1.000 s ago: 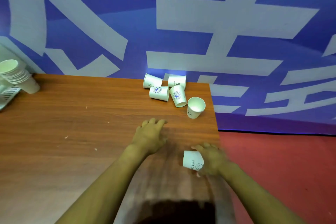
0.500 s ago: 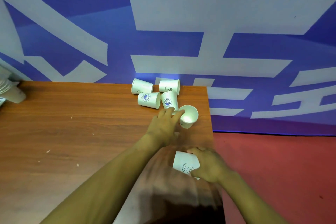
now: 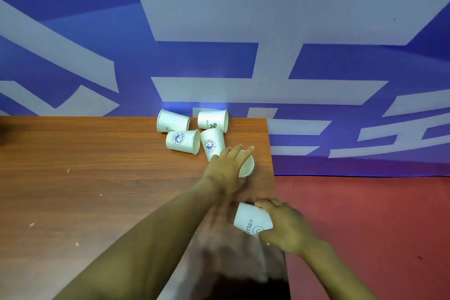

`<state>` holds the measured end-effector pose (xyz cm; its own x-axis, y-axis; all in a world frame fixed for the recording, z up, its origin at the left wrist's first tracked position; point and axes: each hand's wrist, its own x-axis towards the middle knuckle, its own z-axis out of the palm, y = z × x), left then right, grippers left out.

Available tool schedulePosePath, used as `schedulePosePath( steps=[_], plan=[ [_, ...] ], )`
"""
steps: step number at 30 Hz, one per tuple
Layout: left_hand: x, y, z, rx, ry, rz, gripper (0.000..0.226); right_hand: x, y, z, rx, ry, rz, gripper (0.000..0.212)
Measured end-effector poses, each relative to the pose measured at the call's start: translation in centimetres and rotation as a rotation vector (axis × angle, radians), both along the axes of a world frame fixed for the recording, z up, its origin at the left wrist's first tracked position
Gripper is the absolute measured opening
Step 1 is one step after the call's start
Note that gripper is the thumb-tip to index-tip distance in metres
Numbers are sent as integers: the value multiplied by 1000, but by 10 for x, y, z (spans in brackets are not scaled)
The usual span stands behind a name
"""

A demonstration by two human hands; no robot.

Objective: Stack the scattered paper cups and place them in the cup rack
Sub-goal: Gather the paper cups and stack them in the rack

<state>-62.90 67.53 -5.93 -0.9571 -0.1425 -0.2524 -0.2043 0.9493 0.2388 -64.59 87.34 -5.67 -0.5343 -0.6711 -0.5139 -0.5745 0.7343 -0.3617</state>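
Head view: the left hand is reaching across the wooden bench and lying over a paper cup near the bench's right edge. Its fingers are extended over the cup's open mouth; whether they are actually gripping it cannot be told from this angle. The right hand is gripping a second cup, the one printed "HELLO", with fingers and thumb curled round its body, close to the bench's near right corner. Four more cups are lying on their sides in a cluster at the far edge: a plain-sided cup, a cup with black lettering, a cup with a blue round logo, and another logo cup just beside the left hand. A blue banner with large pale characters is hanging behind the bench. Red floor is showing to the right.
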Motion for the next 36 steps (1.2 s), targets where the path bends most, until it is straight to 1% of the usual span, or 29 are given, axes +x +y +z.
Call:
schedulePosePath(
  steps=[2,4,8,12,16,19,21,23,27,32,36],
  plan=[
    [2,-1,-3,14,45,1,78,-2,-1,1,5,-7,-7,76],
    [5,-3,-2,46,48,15,77,-1,-4,3,-11,-11,-15,76],
    [25,-15,16,178,90,90,69,6,-12,11,-38,5,-12,75],
    [76,-39,39,321,177,258,68,19,-22,25,-73,20,3,73],
    [134,-56,60,357,279,449,69,39,-41,45,-158,53,-30,71],
    [171,-58,78,388,344,527,71,59,-62,61,-232,95,-47,59],
    [195,-60,88,397,379,559,71,73,-77,70,-286,122,-46,55],
    [217,-65,95,371,383,578,71,84,-88,76,-330,128,-58,54],
    [253,-83,105,312,378,627,72,103,-106,81,-349,125,-68,55],
    [285,-118,105,308,344,578,72,135,-135,88,-371,144,-146,56],
    [320,-157,97,315,273,545,65,176,-168,91,-366,171,-216,60]
  ],
)
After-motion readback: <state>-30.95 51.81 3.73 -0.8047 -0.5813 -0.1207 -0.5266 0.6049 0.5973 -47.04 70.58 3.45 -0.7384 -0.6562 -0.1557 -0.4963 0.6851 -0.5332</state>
